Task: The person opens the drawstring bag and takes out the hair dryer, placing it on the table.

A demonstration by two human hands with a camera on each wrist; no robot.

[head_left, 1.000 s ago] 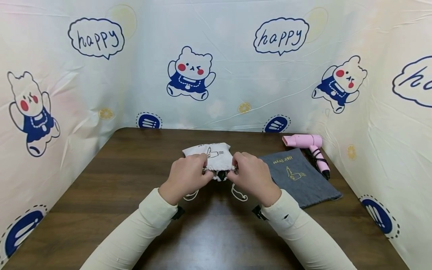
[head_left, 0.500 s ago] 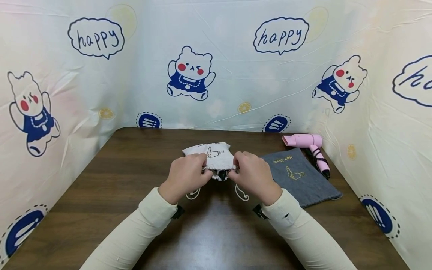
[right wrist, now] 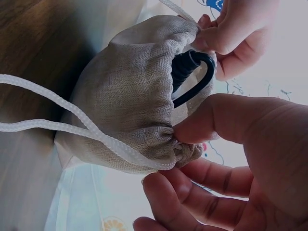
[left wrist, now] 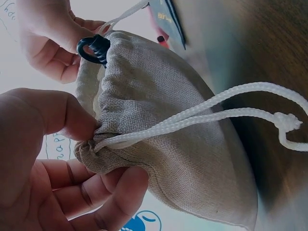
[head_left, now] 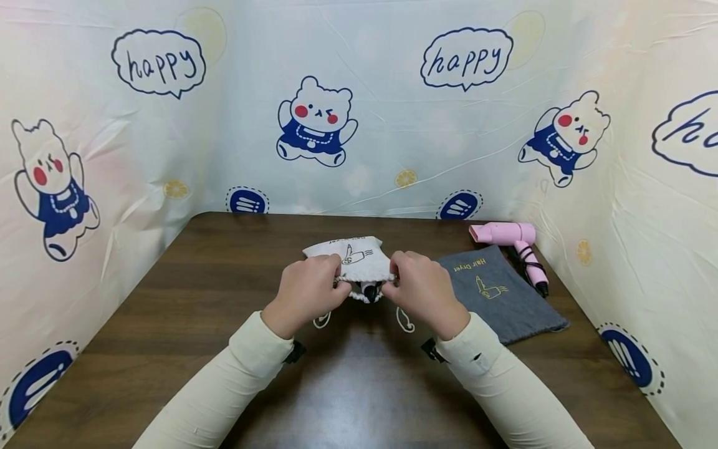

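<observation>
A pale cloth drawstring bag (head_left: 359, 257) printed with a hair dryer drawing sits on the table between both hands, its mouth toward the person. The left hand (head_left: 307, 288) pinches one corner of the gathered mouth between thumb and fingers. At the opposite corner, the right hand (head_left: 424, 289) does the same. The gathered mouth gapes, and a black looped cord end (left wrist: 98, 49) shows inside it; the rest of the contents is hidden by the cloth. White drawstrings (right wrist: 53, 126) trail from each pinched corner, with a knot (left wrist: 287, 122) in the left one.
On the right lies a flat grey-blue bag (head_left: 493, 305) marked "Hair Dryer" in yellow. Behind it, at the table's right edge, is a pink hair dryer (head_left: 505, 234) with black cord wound round its handle. A printed cloth curtain (head_left: 381, 125) encloses the brown table (head_left: 185, 324).
The two hands have drawn slightly apart, the right one a little to the right. The bag's mouth gapes somewhat wider, and the hanging drawstrings have shifted.
</observation>
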